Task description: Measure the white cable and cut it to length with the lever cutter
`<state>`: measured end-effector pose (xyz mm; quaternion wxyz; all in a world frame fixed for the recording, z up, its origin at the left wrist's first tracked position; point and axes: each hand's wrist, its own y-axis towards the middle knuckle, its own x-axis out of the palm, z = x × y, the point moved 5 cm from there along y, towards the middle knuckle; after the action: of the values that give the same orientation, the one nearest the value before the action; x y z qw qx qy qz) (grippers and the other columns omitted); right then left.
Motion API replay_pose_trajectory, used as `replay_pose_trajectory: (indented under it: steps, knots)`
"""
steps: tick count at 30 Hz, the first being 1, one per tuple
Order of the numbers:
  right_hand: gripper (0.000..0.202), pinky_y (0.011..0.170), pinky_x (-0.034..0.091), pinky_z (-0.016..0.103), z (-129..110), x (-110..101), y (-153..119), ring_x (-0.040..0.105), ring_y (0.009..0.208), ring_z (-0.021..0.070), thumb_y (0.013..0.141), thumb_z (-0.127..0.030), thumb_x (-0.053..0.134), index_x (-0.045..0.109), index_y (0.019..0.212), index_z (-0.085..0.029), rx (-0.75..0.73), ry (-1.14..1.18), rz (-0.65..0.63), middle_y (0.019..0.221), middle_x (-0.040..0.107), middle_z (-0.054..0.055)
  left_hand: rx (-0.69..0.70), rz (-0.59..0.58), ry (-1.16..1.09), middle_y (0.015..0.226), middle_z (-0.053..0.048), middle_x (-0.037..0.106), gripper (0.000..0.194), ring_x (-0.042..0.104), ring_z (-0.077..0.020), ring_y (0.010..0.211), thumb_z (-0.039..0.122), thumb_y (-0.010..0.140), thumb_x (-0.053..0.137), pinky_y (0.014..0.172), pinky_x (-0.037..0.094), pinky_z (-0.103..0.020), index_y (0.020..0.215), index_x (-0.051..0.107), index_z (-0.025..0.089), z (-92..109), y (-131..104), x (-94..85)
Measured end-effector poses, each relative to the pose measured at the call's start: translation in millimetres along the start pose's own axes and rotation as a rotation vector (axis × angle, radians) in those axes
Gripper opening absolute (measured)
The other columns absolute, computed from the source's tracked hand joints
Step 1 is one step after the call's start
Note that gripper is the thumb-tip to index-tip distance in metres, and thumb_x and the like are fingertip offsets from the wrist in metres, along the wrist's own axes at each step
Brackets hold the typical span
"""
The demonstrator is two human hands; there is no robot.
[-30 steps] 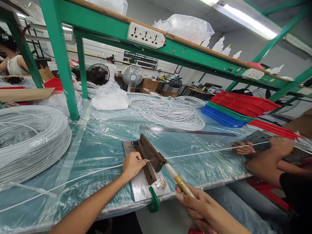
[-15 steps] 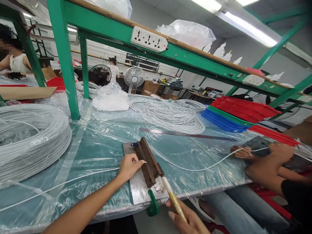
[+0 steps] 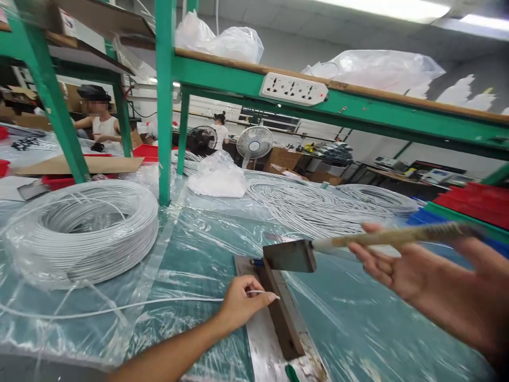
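Observation:
My left hand (image 3: 246, 302) pinches a thin white cable (image 3: 178, 298) near its end, over the brown metal block (image 3: 283, 318) of a fixture on a metal plate (image 3: 260, 345). The cable trails left across the table. A hinged brown blade (image 3: 289, 255) is raised at the far end of the block, and its long worn handle (image 3: 382, 237) points right, blurred. Against the handle is my right hand (image 3: 421, 276), palm up, with its fingers spread beneath it. A blue spring (image 3: 257, 262) shows at the fixture's far corner.
A large cable coil (image 3: 99, 233) lies at left, with more loose cable (image 3: 310, 204) behind the fixture. A green post (image 3: 164, 106) rises from the table. Red trays (image 3: 477, 204) are stacked at right. Two people are in the background. A green clamp (image 3: 291, 373) is at the near edge.
The handle has swung up and to the right, lifting the blade. My right hand has risen with it and its fingers have opened. The view has turned left; my left hand still holds the cable.

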<state>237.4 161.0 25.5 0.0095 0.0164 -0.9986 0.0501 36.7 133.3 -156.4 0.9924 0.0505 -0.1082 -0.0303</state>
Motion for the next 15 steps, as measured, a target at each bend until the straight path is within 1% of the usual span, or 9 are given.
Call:
replay_pose_trajectory:
  steps: [1,3,5,6,8,11,13,15]
  knots:
    - [0.059,0.073,0.056,0.029,-11.1,13.1,11.2,0.064,0.093,0.0259,0.069,-0.069,0.048,0.059,0.109,-0.026,0.015,0.089,0.022,0.116,0.058,0.019,0.000,0.006,-0.018,0.055,0.004,0.043,0.049,0.035,-0.0073,0.054,0.059,0.059,0.070,0.050,0.024,-0.021,0.059,0.050,0.014,-0.7,0.0,-0.7]
    - [0.050,0.076,0.053,0.025,-27.9,40.4,35.7,0.064,0.096,0.0228,0.071,-0.062,0.054,0.057,0.105,-0.025,0.054,0.215,0.003,0.117,0.058,0.019,0.007,0.021,-0.038,0.055,0.003,0.044,0.049,0.035,-0.0071,0.054,0.058,0.058,0.072,0.050,0.024,-0.021,0.060,0.052,0.013,-2.2,0.3,-2.7]
    - [0.042,0.077,0.050,0.024,-38.6,64.2,63.2,0.065,0.092,0.0204,0.077,-0.056,0.054,0.055,0.102,-0.022,0.062,0.210,-0.087,0.114,0.058,0.020,0.012,0.035,-0.054,0.056,0.003,0.045,0.049,0.036,-0.0068,0.053,0.056,0.056,0.074,0.050,0.025,-0.021,0.062,0.054,0.012,-4.5,1.3,-5.2]
    - [0.039,0.077,0.049,0.024,-41.2,72.8,77.3,0.065,0.089,0.0193,0.080,-0.053,0.053,0.054,0.102,-0.020,0.064,0.180,-0.130,0.111,0.059,0.021,0.013,0.040,-0.061,0.056,0.003,0.045,0.048,0.036,-0.0069,0.053,0.056,0.056,0.074,0.050,0.025,-0.021,0.062,0.055,0.012,-5.9,1.8,-6.4]
    - [0.038,0.078,0.047,0.025,-41.7,84.0,103.6,0.066,0.081,0.0169,0.084,-0.050,0.051,0.051,0.103,-0.017,0.081,0.110,-0.197,0.105,0.060,0.021,0.014,0.054,-0.072,0.055,0.003,0.045,0.049,0.037,-0.0071,0.053,0.056,0.055,0.075,0.050,0.026,-0.021,0.062,0.056,0.012,-8.2,2.7,-8.6]
    - [0.042,0.079,0.046,0.025,-37.0,91.5,133.4,0.066,0.075,0.0151,0.084,-0.053,0.051,0.048,0.102,-0.015,0.096,0.046,-0.241,0.095,0.062,0.018,0.014,0.064,-0.058,0.054,0.003,0.044,0.050,0.035,-0.0070,0.053,0.058,0.054,0.074,0.049,0.023,-0.021,0.060,0.056,0.012,-9.9,2.6,-9.8]
    - [0.041,0.079,0.045,0.026,-32.5,97.2,145.1,0.066,0.076,0.0157,0.084,-0.054,0.052,0.046,0.099,-0.016,0.093,0.028,-0.269,0.091,0.063,0.016,0.019,0.065,-0.036,0.054,0.004,0.043,0.049,0.033,-0.0069,0.052,0.059,0.055,0.073,0.048,0.021,-0.022,0.060,0.056,0.012,-9.8,1.9,-9.5]
    - [0.039,0.078,0.046,0.027,-26.5,104.0,151.4,0.066,0.077,0.0165,0.083,-0.053,0.053,0.045,0.096,-0.017,0.087,-0.003,-0.269,0.089,0.064,0.015,0.026,0.070,-0.014,0.054,0.004,0.043,0.049,0.033,-0.0073,0.052,0.059,0.057,0.072,0.049,0.021,-0.022,0.060,0.056,0.013,-8.9,1.2,-9.3]
